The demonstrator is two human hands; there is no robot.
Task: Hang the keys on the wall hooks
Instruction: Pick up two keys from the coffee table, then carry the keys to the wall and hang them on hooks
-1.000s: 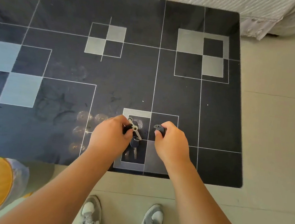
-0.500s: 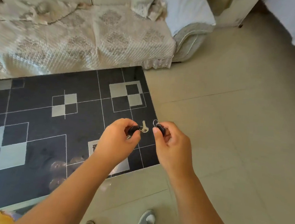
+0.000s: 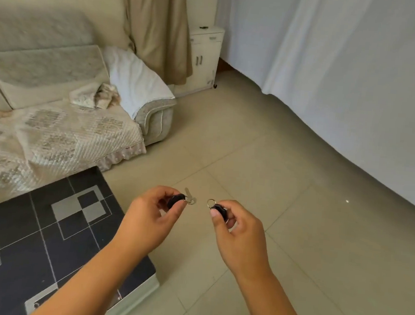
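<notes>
My left hand [image 3: 151,215] pinches a black-headed key [image 3: 176,199] with a small silver key dangling from its ring. My right hand [image 3: 239,230] grips a second black-headed key [image 3: 219,209] whose silver ring sticks out toward the left. Both hands are held up over the tiled floor, a short gap between them. No wall hooks are in view.
A black coffee table [image 3: 33,238] with grey squares sits low left. A cream sofa [image 3: 62,121] with a quilted cover stands behind it. A white cabinet [image 3: 204,57] and beige curtain [image 3: 157,26] are at the back; white drapes [image 3: 356,82] fill the right.
Both hands lifted the keys off the table. My view swung up and right, from the tabletop to the floor, sofa and drapes. The hands have drawn slightly apart.
</notes>
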